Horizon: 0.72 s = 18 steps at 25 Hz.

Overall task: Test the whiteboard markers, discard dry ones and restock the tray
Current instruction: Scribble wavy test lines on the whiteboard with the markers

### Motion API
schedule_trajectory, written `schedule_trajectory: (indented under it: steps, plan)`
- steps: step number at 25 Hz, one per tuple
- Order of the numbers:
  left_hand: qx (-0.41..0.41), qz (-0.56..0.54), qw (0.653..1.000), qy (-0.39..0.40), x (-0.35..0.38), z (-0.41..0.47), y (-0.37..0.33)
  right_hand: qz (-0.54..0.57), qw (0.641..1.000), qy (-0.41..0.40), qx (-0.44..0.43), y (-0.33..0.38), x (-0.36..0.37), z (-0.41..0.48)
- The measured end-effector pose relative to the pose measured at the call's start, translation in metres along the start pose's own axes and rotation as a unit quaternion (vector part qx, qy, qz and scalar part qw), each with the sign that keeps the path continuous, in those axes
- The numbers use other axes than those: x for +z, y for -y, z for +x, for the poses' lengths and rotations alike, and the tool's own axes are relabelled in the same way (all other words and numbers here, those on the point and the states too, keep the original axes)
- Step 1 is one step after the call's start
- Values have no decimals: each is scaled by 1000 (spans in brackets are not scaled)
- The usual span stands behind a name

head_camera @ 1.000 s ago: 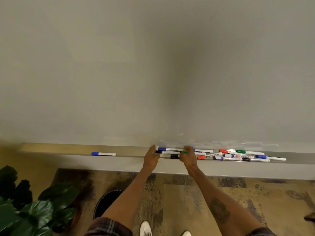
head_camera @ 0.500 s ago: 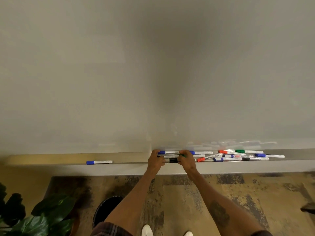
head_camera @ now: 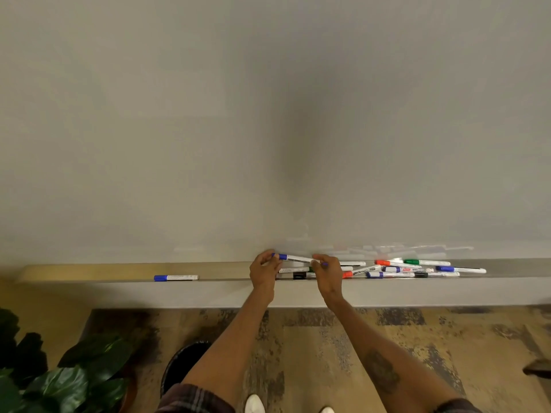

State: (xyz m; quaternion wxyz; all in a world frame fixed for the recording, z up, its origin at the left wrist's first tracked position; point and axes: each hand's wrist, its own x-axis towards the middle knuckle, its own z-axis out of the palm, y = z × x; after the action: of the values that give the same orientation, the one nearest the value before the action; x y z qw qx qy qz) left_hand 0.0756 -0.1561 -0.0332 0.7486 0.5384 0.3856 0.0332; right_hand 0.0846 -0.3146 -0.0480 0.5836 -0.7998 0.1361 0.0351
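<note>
A blue-capped white marker (head_camera: 293, 258) is held level just above the tray (head_camera: 89, 272). My left hand (head_camera: 264, 271) pinches its capped end and my right hand (head_camera: 328, 274) grips its other end. A pile of several markers (head_camera: 414, 269) with red, green, blue and black caps lies on the tray to the right of my hands. A few more markers (head_camera: 295, 270) lie under my hands. One blue-capped marker (head_camera: 176, 277) lies alone on the tray's left part. The blank whiteboard (head_camera: 268, 114) fills the view above.
A dark round bin (head_camera: 186, 363) stands on the patterned carpet under my left arm. A leafy plant (head_camera: 74, 377) sits at the lower left. The tips of white shoes (head_camera: 255, 403) show at the bottom edge.
Both hands have lifted one blue-capped marker off the tray and hold it by its ends. The camera has tilted down a little, so the tray sits lower in view.
</note>
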Motion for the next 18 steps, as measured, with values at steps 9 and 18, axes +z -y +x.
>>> schedule_trajectory:
  steps: [9, 18]
  plan:
    - [106, -26, 989, 95, 12, -61, -30, -215, 957, 16, -191, 47, -32, -41]
    - [292, 0, 940, 176, 47, -134, -100, -142, 938, -18, -315, 131, -49, -65]
